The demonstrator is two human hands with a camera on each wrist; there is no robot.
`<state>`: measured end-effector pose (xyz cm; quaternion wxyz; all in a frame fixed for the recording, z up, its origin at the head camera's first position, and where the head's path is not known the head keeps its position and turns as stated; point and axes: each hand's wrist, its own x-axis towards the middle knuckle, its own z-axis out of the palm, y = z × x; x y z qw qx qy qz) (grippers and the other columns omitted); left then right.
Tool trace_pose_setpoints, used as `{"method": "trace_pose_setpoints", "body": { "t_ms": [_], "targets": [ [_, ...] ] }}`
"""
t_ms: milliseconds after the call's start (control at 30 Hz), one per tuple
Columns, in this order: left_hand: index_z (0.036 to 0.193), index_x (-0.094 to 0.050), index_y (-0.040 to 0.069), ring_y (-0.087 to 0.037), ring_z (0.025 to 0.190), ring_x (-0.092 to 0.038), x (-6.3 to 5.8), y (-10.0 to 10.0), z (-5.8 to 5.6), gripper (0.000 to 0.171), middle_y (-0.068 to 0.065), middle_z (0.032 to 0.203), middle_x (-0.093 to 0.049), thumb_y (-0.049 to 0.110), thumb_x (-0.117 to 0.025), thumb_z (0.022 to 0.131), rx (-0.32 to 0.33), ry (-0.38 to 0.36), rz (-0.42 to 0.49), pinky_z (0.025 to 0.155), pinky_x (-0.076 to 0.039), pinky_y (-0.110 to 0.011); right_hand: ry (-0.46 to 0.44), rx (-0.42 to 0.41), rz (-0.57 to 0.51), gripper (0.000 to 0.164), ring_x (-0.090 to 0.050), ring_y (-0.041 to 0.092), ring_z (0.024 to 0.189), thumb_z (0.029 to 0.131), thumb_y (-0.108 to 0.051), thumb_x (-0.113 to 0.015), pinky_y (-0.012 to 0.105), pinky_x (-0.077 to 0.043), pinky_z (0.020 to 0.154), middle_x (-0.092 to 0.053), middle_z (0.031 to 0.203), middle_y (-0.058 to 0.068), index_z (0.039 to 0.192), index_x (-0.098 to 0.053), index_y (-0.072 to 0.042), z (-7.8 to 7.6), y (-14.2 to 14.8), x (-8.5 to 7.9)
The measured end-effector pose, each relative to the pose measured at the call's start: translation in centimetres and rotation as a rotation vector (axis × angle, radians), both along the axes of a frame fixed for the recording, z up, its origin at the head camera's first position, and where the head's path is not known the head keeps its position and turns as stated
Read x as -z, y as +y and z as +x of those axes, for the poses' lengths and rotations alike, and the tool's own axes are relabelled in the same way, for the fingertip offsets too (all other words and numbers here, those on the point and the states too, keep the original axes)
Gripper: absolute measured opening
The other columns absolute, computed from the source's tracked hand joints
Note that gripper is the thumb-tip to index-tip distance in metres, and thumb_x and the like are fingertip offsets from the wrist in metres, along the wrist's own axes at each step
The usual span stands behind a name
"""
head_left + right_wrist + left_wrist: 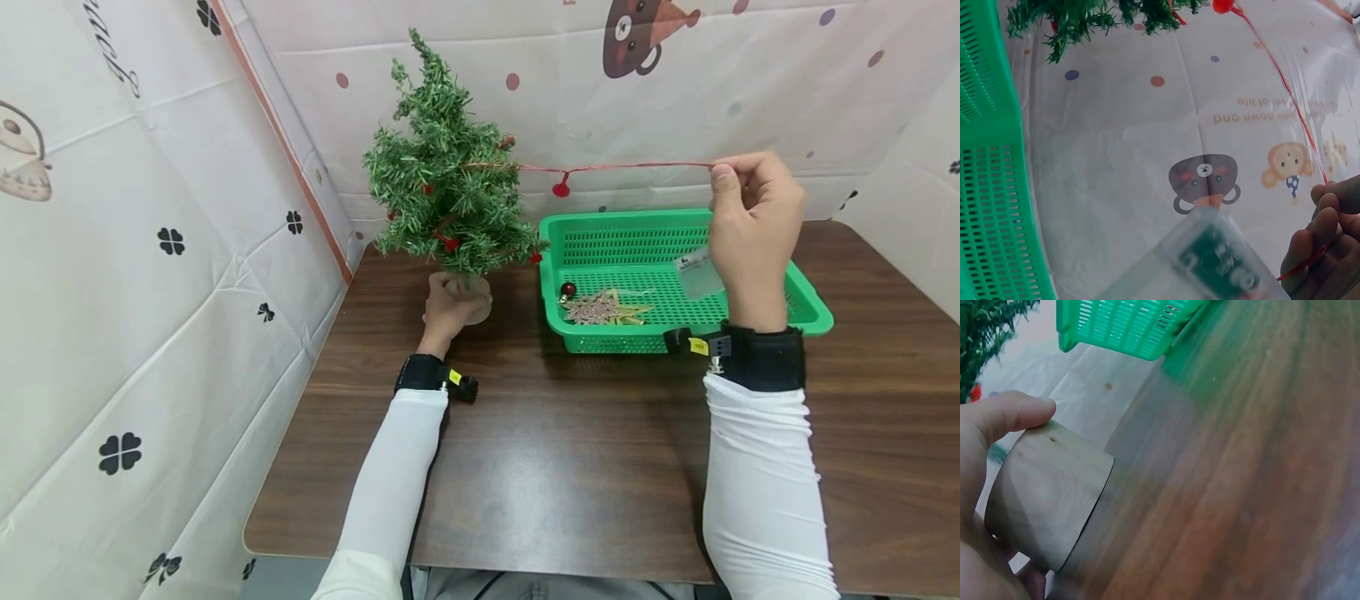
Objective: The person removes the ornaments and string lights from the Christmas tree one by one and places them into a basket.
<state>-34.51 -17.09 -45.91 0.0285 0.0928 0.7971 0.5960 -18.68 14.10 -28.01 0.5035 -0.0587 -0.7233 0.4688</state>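
Observation:
A small green artificial Christmas tree (442,150) stands at the left on a round wooden base (1054,487). My left hand (444,310) grips that base from its left side, with the thumb on top in the left wrist view. A thin red string garland (637,165) with red pendants is wound on the tree and runs taut to the right. Its free stretch is pinched between thumb and finger of my right hand (757,217), above the basket. Below the right hand hangs a clear plastic piece (1216,262) with a green part; how it is attached cannot be told.
A green plastic basket (622,218) stands right of the tree. In it lie a dark red ball (567,289), glittery pinkish ornaments (592,308) and yellowish pieces (628,315). Printed cloth (465,75) hangs behind and at the left of the brown table (570,467).

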Motion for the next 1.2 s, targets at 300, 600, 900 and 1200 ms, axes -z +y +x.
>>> {"method": "trace_pose_setpoints", "body": {
  "t_ms": [300,600,900,1200],
  "targets": [
    [0.155,-0.037,0.026,-0.04,0.154,-0.018,0.3,-0.1,-0.2,0.083,-0.01,0.16,-0.036,0.037,-0.081,0.084,0.003,0.018,-0.048,0.122,0.001,-0.068,0.008,0.003,-0.022,0.019,-0.046,0.005,0.063,0.102,-0.02,-0.061,0.022,-0.031,0.059,-0.052,0.071,-0.012,0.102,-0.074,-0.007,0.0,0.3,0.1],
    [0.153,-0.043,0.022,-0.04,0.152,-0.022,0.0,-0.1,-0.2,0.072,-0.01,0.159,-0.037,0.036,-0.074,0.089,0.03,0.039,-0.089,0.122,-0.002,-0.069,0.054,0.019,-0.067,0.018,-0.047,0.004,0.064,0.102,-0.018,-0.062,0.02,-0.03,0.059,-0.053,0.069,-0.012,0.1,-0.075,-0.005,0.7,0.0,-0.7],
    [0.145,-0.042,0.02,-0.038,0.145,-0.033,0.2,0.2,-0.2,0.078,-0.014,0.152,-0.042,0.041,-0.083,0.082,-0.067,-0.021,-0.014,0.122,-0.021,-0.061,0.165,0.004,-0.124,0.016,-0.047,0.005,0.061,0.101,-0.012,-0.062,0.018,-0.03,0.058,-0.053,0.069,-0.01,0.096,-0.075,-0.004,1.3,-0.3,-1.4],
    [0.149,-0.044,0.026,-0.041,0.148,-0.029,0.1,0.4,-0.2,0.081,-0.013,0.156,-0.038,0.049,-0.083,0.082,-0.109,0.021,-0.09,0.121,-0.023,-0.063,0.314,0.044,-0.119,0.014,-0.043,0.004,0.056,0.099,-0.017,-0.067,0.017,-0.031,0.057,-0.052,0.07,-0.011,0.092,-0.075,-0.008,1.4,-0.1,-1.8]
  ]
}}
